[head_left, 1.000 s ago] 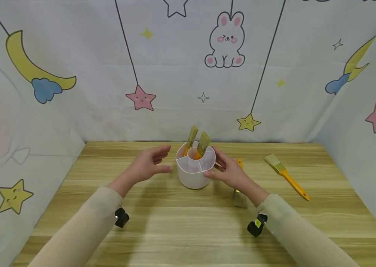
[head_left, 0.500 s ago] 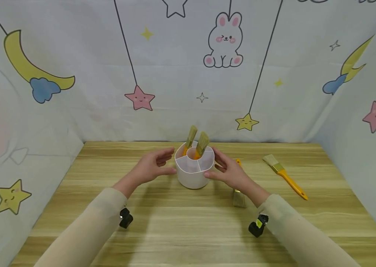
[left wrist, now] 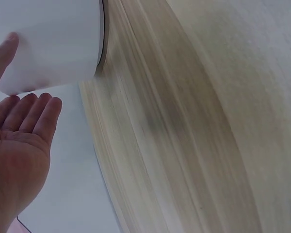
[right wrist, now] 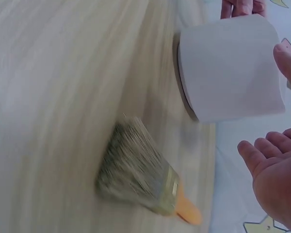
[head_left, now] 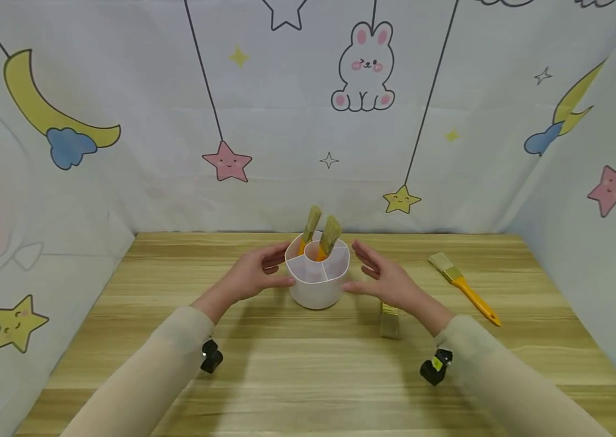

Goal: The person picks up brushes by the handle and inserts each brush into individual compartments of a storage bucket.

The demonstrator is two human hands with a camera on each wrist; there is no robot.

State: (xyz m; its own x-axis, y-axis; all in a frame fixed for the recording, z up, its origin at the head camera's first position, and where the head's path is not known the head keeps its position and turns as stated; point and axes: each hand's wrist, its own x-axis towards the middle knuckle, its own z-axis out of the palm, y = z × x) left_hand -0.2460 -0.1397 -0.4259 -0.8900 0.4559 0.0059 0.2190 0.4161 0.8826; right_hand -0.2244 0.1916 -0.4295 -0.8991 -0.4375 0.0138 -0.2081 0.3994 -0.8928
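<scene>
A white round holder (head_left: 315, 292) with several compartments stands upright on the table. Two paintbrushes, one in an outer section (head_left: 311, 224) and one in the centre tube (head_left: 330, 234), point bristles up from it. My left hand (head_left: 250, 274) is at the holder's left side, its thumb against the wall (left wrist: 48, 43) and its straight fingers right at the far side. On the other side, my right hand (head_left: 392, 282) is spread, with a gap between its fingers and the holder (right wrist: 228, 68). Beneath the right hand lies another paintbrush (right wrist: 140, 170), its handle mostly hidden in the head view.
Farther right, a paintbrush (head_left: 460, 284) with an orange handle lies slantwise on the wooden table (head_left: 297, 382). A white cloth (head_left: 286, 200) printed with stars and a rabbit closes off the back and both sides.
My left hand has moved right, up to the holder. My right hand has let go of the holder's side and drawn away to the right. The holder stays in place.
</scene>
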